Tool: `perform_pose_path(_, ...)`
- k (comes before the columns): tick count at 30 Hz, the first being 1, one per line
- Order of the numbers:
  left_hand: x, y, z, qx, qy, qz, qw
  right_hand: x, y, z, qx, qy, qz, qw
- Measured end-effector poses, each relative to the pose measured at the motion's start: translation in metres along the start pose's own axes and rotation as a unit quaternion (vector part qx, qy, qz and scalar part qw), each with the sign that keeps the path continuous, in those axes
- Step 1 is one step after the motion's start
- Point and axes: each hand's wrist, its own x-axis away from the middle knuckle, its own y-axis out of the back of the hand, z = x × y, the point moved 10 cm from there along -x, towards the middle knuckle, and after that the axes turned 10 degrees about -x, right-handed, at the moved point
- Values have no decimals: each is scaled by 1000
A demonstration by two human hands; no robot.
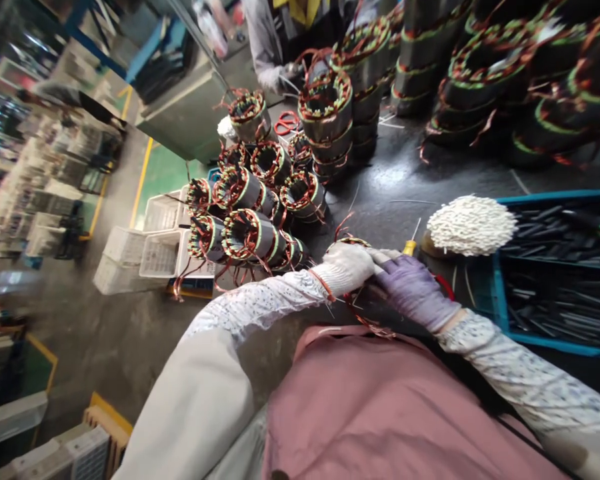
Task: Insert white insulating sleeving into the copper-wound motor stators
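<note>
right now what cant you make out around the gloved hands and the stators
Head view only:
The white-gloved left hand hides most of the copper-wound stator under it.
The purple-gloved right hand hides whatever it grips and the foot of a yellow-handled tool.
The top edge cuts off the co-worker.
The right edge cuts off the blue crate, its dark pieces too small to name.
The shelving at far left is blurred.

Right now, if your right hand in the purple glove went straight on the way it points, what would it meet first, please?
Your white-gloved left hand, it seems: your purple-gloved right hand points at it and lies close beside it, though depth is hard to judge here.
</note>
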Motion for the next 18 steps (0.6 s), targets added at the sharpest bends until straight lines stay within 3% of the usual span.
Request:
perform_pose_path(3, 2, -2, 7, 63, -47, -20, 997, -1, -3, -7, -13, -22, -14, 1000)
perform_pose_path(6, 17, -9, 21, 203, -96, -44, 974, -1, -2, -5, -17, -13, -32, 999)
perform_pose_path(9, 21, -17, 38, 273, -68, -62, 957, -2, 1, 0, -5, 8, -40, 999)
perform_pose_path(12, 14, -31, 33, 300, -58, -12, 952, -2, 2, 2, 6, 12, -43, 999)
perform_pose_path(15, 13, -39, 40, 472, 8, 15, 881, -1, 2, 1, 5, 12, -43, 999)
perform_pose_path(17, 21, -34, 58, 566, 57, -37, 821, 0, 1, 0, 0, 11, -44, 999)
perform_pose_path(18, 26, -28, 66, 578, 64, -73, 810, 0, 0, 0, -1, 13, -44, 999)
